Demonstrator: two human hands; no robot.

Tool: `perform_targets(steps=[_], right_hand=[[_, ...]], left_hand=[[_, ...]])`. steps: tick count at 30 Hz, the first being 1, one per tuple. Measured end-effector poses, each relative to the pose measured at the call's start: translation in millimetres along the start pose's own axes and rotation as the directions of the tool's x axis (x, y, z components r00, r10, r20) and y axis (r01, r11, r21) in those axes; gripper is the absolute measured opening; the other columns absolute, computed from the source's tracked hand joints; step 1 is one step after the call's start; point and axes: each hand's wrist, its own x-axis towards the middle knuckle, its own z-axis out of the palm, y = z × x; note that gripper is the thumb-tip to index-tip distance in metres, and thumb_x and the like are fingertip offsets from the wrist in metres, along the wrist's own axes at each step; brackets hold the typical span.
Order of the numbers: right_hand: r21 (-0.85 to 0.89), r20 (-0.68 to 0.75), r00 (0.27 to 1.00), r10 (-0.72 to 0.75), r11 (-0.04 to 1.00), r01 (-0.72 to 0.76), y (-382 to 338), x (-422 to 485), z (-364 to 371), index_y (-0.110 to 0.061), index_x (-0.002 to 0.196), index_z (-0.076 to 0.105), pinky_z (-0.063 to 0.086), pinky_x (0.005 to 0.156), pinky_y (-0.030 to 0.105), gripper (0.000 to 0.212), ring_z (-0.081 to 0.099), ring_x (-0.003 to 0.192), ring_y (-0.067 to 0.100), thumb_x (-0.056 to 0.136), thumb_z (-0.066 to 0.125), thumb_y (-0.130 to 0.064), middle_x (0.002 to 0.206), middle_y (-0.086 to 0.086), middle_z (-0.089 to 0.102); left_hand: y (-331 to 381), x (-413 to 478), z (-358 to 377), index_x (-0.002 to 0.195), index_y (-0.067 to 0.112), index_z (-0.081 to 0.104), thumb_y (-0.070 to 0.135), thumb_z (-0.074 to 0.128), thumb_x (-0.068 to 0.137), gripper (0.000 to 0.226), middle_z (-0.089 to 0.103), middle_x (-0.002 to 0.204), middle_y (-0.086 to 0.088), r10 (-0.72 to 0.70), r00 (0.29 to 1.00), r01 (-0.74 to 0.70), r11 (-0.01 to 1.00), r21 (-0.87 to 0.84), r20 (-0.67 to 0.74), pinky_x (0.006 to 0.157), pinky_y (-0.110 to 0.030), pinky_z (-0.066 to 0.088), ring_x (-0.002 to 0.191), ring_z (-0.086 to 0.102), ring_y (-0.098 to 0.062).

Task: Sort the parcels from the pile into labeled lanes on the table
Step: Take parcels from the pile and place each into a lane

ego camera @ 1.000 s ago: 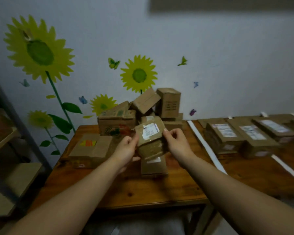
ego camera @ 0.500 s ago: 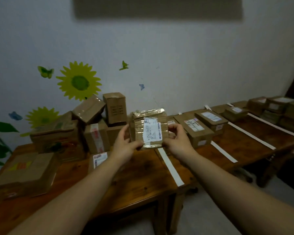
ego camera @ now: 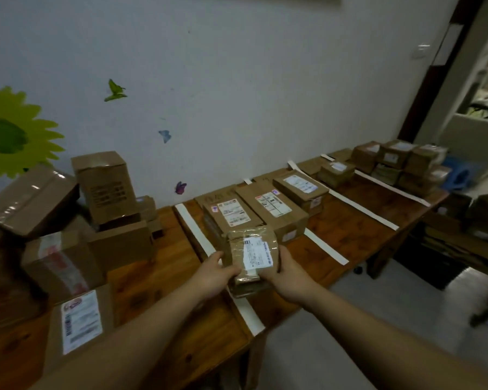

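I see parcel [ego camera: 252, 256], label up, gripped between both hands over white tape strip [ego camera: 193, 230], just before three boxes [ego camera: 268, 209] in adjoining lane. Left hand [ego camera: 213, 273]: thumb on top, fingers curled under. Right hand [ego camera: 286, 273]: fingers curled round right edge. Pile [ego camera: 68, 220] on table [ego camera: 350, 229], left.

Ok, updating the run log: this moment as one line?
left hand, right hand: grip taped parcel | where: by white tape strip, before laned boxes | placed: no
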Motion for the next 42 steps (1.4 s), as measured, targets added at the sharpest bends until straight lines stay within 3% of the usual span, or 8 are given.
perform_targets(steps=[4,6,12,16,22,29,35,42], right_hand=[[-0.136,0.009,0.997,0.079,0.988,-0.077,17.8,28.8,-16.4,-0.032,0.145,0.028,0.037,0.101,0.031,0.073,0.039,0.129,0.021,0.085,0.069,-0.033,0.142,-0.002,0.025],[-0.185,0.046,0.994,0.095,0.979,-0.084,30.5,46.7,-23.9,-0.032,0.146,0.027,0.037,0.106,0.037,0.074,0.038,0.131,0.023,0.085,0.069,-0.036,0.145,0.001,0.027],[-0.298,0.182,0.981,0.066,0.954,-0.008,76.9,102.2,-40.8,-0.032,0.138,0.037,0.041,0.101,0.032,0.067,0.037,0.13,0.017,0.081,0.072,-0.035,0.137,-0.005,0.037],[-0.313,0.268,0.961,0.074,0.95,0.014,123.3,133.8,-45.0,-0.044,0.127,0.041,0.051,0.097,0.043,0.06,0.048,0.127,0.017,0.077,0.073,-0.043,0.137,-0.006,0.045],[-0.325,0.298,0.953,0.064,0.945,0.038,128.2,150.1,-44.4,-0.042,0.132,0.041,0.047,0.102,0.044,0.056,0.047,0.128,0.018,0.083,0.067,-0.041,0.138,-0.006,0.046],[-0.526,0.389,0.916,-0.095,0.794,0.306,59.8,139.1,-22.9,-0.021,0.149,0.024,0.031,0.111,0.041,0.075,0.029,0.138,0.025,0.088,0.064,-0.038,0.152,0.006,0.026],[-0.408,0.601,0.781,-0.17,0.775,0.483,-22.8,106.0,55.5,-0.022,0.149,0.026,0.032,0.109,0.039,0.069,0.033,0.136,0.027,0.091,0.058,-0.042,0.15,0.006,0.028],[-0.377,0.627,0.769,-0.121,0.818,0.436,-78.8,54.1,183.5,-0.015,0.15,0.027,0.027,0.112,0.032,0.069,0.032,0.139,0.026,0.093,0.058,-0.041,0.154,0.009,0.029]], left_hand=[[0.2,28.8,21.6,0.145,0.018,0.029,0.024,0.057,0.092,0.06,0.047,0.14,-0.005,-0.052,0.999,0.052,0.998,0.037,0.013,0.092,-0.024,0.044,0.121,0.052,-0.021],[-1.0,44.1,32.0,0.145,0.019,0.028,0.021,0.058,0.091,0.062,0.045,0.142,-0.005,-0.077,0.997,0.077,0.997,0.021,0.012,0.099,-0.029,0.044,0.125,0.048,-0.023],[-15.8,80.8,72.0,0.144,0.022,0.031,0.013,0.063,0.088,0.065,0.05,0.136,-0.005,-0.193,0.98,0.187,0.977,-0.1,-0.049,0.09,-0.033,0.051,0.11,0.054,-0.019],[-23.5,93.4,99.7,0.144,0.025,0.03,0.017,0.054,0.094,0.056,0.045,0.14,-0.002,-0.218,0.973,0.215,0.975,-0.058,-0.073,0.079,-0.013,0.043,0.12,0.049,-0.018],[-27.5,105.4,104.0,0.148,0.032,0.022,0.019,0.056,0.093,0.065,0.043,0.145,0.0,-0.284,0.954,0.286,0.958,0.012,-0.092,0.088,-0.02,0.043,0.122,0.049,-0.017],[-19.0,65.5,41.2,0.149,0.027,0.024,0.029,0.058,0.092,0.066,0.035,0.15,-0.001,-0.323,0.895,0.341,0.94,0.003,-0.307,0.104,-0.028,0.032,0.133,0.038,-0.022],[-54.9,-31.8,-57.4,0.148,0.023,0.027,0.032,0.06,0.091,0.066,0.04,0.147,-0.005,-0.352,0.794,0.393,0.919,-0.022,-0.495,0.103,-0.03,0.038,0.127,0.046,-0.025],[-121.1,-129.7,-151.1,0.148,0.018,0.027,0.022,0.061,0.091,0.066,0.04,0.147,-0.008,-0.397,0.724,0.389,0.91,-0.142,-0.564,0.1,-0.025,0.034,0.13,0.043,-0.024]])
